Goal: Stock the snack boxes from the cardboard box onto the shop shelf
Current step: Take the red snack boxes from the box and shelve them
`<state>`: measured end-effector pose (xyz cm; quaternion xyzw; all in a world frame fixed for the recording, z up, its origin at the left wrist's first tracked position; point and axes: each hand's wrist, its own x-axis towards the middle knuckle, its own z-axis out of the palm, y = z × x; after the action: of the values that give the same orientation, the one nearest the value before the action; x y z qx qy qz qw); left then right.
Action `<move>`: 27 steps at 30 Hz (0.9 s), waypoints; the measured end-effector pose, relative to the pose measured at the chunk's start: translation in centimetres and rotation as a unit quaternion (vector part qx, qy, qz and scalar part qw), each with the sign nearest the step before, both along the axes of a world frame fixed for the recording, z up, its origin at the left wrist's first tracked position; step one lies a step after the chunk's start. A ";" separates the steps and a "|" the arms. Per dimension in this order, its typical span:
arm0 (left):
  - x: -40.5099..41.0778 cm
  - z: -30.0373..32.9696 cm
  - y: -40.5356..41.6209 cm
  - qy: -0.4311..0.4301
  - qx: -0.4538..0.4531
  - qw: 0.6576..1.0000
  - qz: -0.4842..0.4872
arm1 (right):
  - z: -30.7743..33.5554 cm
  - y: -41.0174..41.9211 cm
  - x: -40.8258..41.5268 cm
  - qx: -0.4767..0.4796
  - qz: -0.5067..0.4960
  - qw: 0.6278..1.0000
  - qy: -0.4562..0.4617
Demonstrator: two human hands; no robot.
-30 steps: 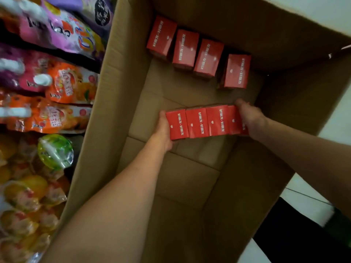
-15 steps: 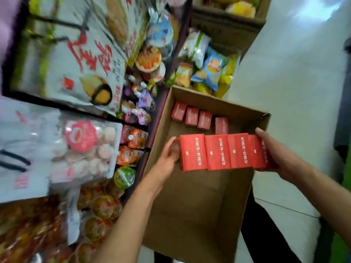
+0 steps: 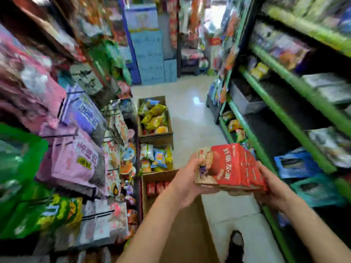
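Red snack boxes now lifted clear of the cardboard box, both hands' fingers clamping the row's ends.

Both arms extended — left hand, right hand gripping.

The snack boxes are red with pale lettering and a tan biscuit picture on the end. Left of them, the cardboard box is plain brown, with red packs inside. Right of them, the shelf edges are bright green.
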<state>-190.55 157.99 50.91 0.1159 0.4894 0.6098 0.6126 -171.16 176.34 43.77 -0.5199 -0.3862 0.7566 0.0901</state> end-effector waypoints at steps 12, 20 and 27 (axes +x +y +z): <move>14.2 14.1 7.4 -0.079 0.103 0.990 -0.049 | 17.9 -1.3 20.6 0.149 -0.172 0.967 0.115; 26.1 19.5 10.9 -0.141 0.130 0.978 -0.086 | 22.7 -1.6 31.5 0.267 -0.284 0.908 0.155; 34.4 21.2 13.7 -0.189 0.174 0.965 -0.049 | 28.5 1.6 39.0 0.397 -0.305 0.862 0.078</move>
<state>-156.11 171.71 72.16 0.1275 0.2450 0.6657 0.6933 -132.16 177.94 72.24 -0.4709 -0.4677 0.5123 0.5450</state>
